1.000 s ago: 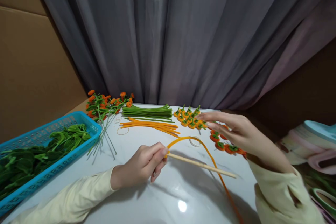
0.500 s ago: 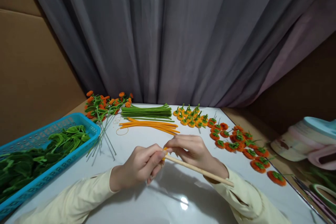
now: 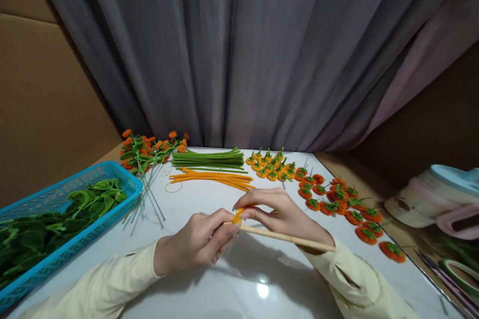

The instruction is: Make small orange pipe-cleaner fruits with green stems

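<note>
Over the white table (image 3: 179,289), my left hand (image 3: 205,237) pinches a thin wooden stick (image 3: 288,238) near its left end. A small yellow-orange strip (image 3: 237,215) is bent around the stick at the fingertips. My right hand (image 3: 280,214) has its thumb and forefinger closed on the upper part of this strip. The stick slants down to the right, under my right wrist. Behind my hands lie orange strips (image 3: 213,178) and a bundle of green strips (image 3: 207,159).
A blue basket (image 3: 112,214) of green leaves stands left. Orange flowers with stems (image 3: 144,152) lie behind it. Yellow pieces (image 3: 272,174) and orange pieces (image 3: 355,217) spread to the right. Farther right are a cup (image 3: 422,199), scissors (image 3: 445,279) and green tape (image 3: 449,266).
My right hand has risen slightly, and more of the yellow-orange strip shows between the hands. The right end of the stick has tilted up a little.
</note>
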Motion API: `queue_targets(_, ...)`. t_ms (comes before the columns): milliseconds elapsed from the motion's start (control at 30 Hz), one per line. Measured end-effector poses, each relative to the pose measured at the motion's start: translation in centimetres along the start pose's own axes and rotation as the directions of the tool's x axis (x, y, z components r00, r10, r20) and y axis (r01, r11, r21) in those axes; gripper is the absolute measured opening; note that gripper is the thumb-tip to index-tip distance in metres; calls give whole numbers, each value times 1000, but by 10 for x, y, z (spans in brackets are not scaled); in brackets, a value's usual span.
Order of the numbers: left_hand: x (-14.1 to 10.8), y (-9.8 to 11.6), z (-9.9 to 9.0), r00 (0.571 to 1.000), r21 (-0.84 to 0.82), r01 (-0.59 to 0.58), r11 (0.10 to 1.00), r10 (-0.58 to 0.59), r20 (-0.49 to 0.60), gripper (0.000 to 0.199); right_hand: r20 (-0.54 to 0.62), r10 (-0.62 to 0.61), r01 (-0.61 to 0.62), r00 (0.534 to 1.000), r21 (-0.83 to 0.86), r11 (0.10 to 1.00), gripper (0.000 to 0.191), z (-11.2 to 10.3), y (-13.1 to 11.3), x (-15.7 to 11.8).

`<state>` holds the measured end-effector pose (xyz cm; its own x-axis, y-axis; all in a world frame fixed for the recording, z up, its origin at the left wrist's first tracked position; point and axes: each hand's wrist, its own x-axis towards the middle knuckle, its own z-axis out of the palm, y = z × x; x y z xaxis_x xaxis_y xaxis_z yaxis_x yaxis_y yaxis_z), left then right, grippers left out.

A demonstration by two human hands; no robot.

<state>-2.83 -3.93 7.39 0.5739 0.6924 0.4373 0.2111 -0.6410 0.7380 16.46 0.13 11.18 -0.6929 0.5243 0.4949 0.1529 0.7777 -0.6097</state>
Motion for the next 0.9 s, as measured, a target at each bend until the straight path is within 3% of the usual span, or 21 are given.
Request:
queue_targets(100,0,1,0,1000,37,-19,999,18,5,14,50,97,-102,994,115,988,6,-6,-4,2)
queue_targets(200,1,1,0,1000,28,0,1000,0,-8,14,2,78,-77,997,201,977,14,-18,-6,1)
queue_targets(267,1,0,-1,1000,19,8,1000,-8,-14,14,-11,63,-61,998,141,988,13,-29,-9,-1)
queue_targets(400,2,0,-1,1000,51,-7,999,6,12,15,136,59,-46,989,-98,994,17,-45,-19,-6)
queue_targets(467,2,-1,0,1000,76,-3,997,1,18,15,107,22,-1,994,-194,981,15,-47,-25,-10)
queue_targets(567,1,-4,1,1000,80,30,996,-29,-6,17,65,31,-9,997,-314,949,11,-43,-34,-17)
queue_targets(767,0,-5,4,997,170,56,984,-45,-68,19,141,254,-141,957,-540,830,18,-7,-38,-20)
queue_targets(900,3,-2,5,997,221,1,975,15,-72,21,163,216,-84,963,-581,809,20,10,-28,-16)
